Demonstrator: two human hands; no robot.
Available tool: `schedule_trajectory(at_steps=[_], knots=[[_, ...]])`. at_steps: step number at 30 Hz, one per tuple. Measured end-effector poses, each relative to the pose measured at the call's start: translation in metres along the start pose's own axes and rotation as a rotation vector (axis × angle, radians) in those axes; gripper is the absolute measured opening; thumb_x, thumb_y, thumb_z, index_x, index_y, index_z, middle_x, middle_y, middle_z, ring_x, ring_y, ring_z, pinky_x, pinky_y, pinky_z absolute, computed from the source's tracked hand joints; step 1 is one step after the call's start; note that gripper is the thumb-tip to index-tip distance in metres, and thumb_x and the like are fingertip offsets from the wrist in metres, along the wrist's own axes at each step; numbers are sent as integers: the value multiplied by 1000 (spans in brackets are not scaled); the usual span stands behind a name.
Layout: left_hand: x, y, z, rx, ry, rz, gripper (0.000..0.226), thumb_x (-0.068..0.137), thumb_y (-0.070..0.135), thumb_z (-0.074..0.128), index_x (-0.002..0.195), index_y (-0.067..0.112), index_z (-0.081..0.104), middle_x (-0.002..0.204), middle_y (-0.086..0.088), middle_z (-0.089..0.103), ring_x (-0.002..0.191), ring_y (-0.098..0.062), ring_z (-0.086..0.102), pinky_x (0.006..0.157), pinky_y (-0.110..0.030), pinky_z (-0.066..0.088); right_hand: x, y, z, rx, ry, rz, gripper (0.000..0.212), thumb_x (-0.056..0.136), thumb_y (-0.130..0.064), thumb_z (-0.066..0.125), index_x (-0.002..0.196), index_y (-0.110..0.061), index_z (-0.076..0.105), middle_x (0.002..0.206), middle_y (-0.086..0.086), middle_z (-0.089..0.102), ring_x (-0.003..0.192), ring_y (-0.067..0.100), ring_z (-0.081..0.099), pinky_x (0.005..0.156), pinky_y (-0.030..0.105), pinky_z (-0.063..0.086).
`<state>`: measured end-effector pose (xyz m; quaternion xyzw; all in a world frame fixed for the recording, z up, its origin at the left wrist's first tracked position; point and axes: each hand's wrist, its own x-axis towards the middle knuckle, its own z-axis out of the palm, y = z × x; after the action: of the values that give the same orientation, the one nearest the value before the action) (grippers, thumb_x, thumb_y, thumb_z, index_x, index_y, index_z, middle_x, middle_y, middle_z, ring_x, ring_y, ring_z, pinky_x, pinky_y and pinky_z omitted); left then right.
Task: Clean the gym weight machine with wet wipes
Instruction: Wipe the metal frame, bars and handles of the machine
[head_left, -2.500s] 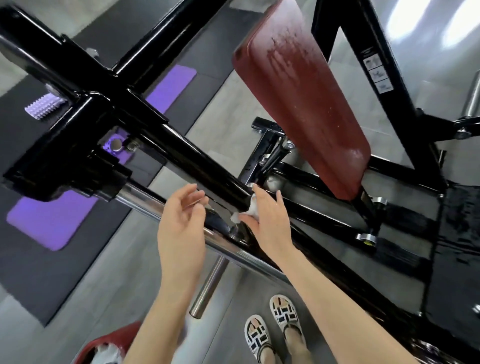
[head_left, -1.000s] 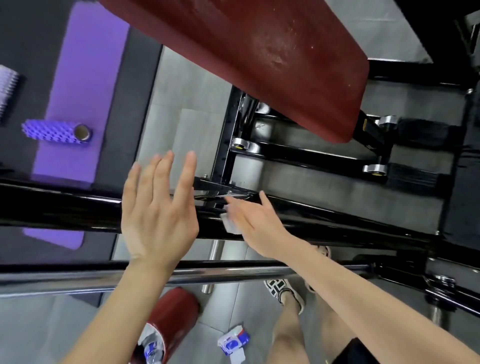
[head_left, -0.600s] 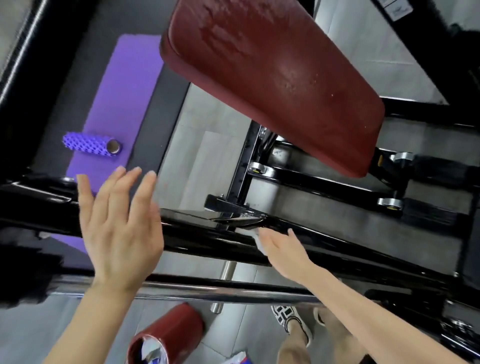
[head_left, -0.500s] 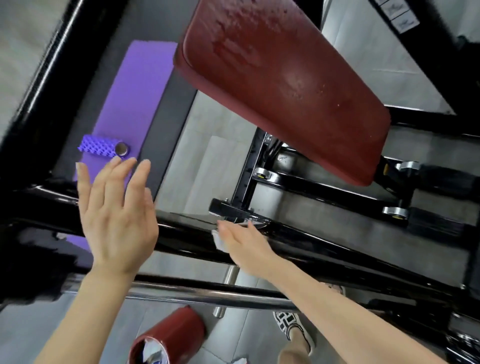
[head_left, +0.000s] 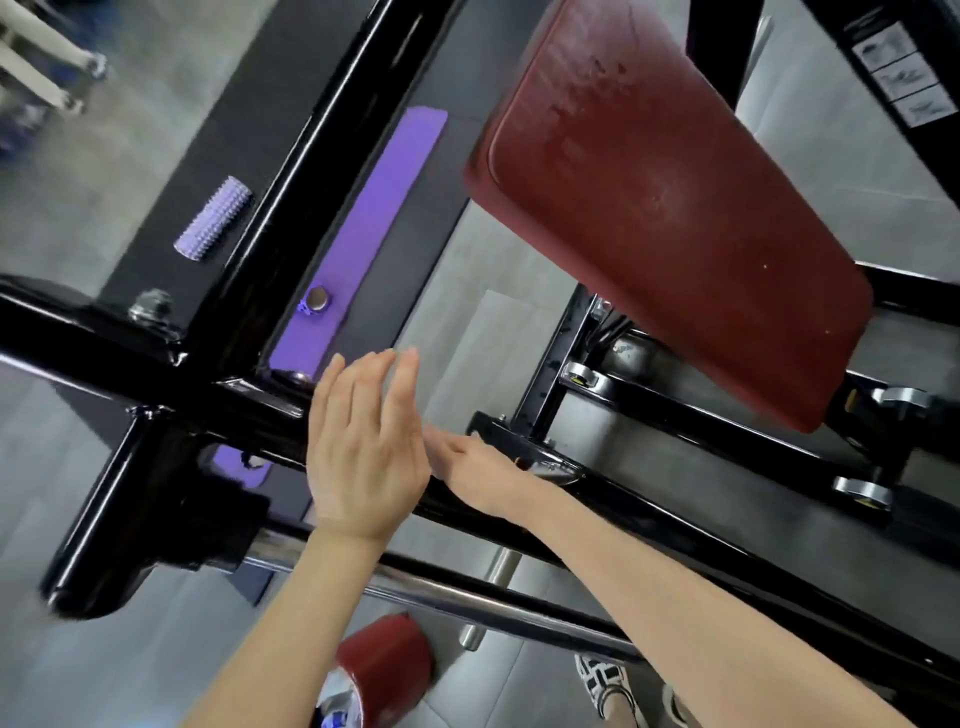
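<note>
Red bin (head_left: 384, 670) on the grey floor holds blue-and-white contents too blurred to name. Above it the left hand (head_left: 363, 447) is spread flat, fingers straight and close together, holding nothing, in front of the weight machine's black frame bar (head_left: 93, 338). The right hand (head_left: 483, 473) lies on that bar, fingertips hidden behind the left; its grip cannot be told

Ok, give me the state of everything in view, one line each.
Left hand: open, fingers straight, held over the frame.
Right hand: flat on the black steel frame bar; fingertips hidden.
Dark red padded seat: tilted, streaky marks on its surface.
Purple spiked foam roller: lying on the floor.
Purple mat: flat on the floor.
Wet wipe: not visible.
</note>
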<state>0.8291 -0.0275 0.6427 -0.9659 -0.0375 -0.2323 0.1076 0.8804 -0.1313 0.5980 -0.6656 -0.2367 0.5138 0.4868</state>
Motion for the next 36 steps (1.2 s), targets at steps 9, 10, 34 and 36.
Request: schedule_trajectory(at_steps=[9, 10, 34, 36], knots=[[-1, -2, -7, -170, 143, 66, 33, 83, -3, 37, 111, 4, 51, 94, -15, 66, 93, -25, 53, 94, -38, 42, -4, 70, 10, 107, 120, 120, 57, 95, -59, 20, 141, -31, 38, 147, -13, 36, 141, 8, 22, 119, 39, 4], [-1, -4, -9, -228, 164, 52, 32, 82, -4, 37, 109, 5, 51, 93, -15, 66, 91, -25, 53, 94, -38, 42, -7, 67, 11, 105, 152, 120, 51, 99, -50, 21, 140, -27, 41, 145, -11, 39, 140, 7, 24, 119, 38, 4], [19, -24, -26, -7, -356, 210, 31, 85, 21, 52, 113, 11, 63, 118, -18, 60, 115, -34, 54, 110, -53, 24, -29, 50, 34, -276, 422, -122, 78, 86, -68, 2, 98, -15, 57, 138, -22, 45, 124, -7, 40, 114, 32, 4], [26, -19, -22, 21, -483, 191, 37, 85, 25, 48, 117, 11, 61, 118, -20, 60, 117, -36, 52, 110, -54, 21, -32, 66, 33, -293, 432, -138, 85, 83, -70, -5, 101, -17, 59, 133, -28, 46, 123, -7, 42, 113, 30, 4]])
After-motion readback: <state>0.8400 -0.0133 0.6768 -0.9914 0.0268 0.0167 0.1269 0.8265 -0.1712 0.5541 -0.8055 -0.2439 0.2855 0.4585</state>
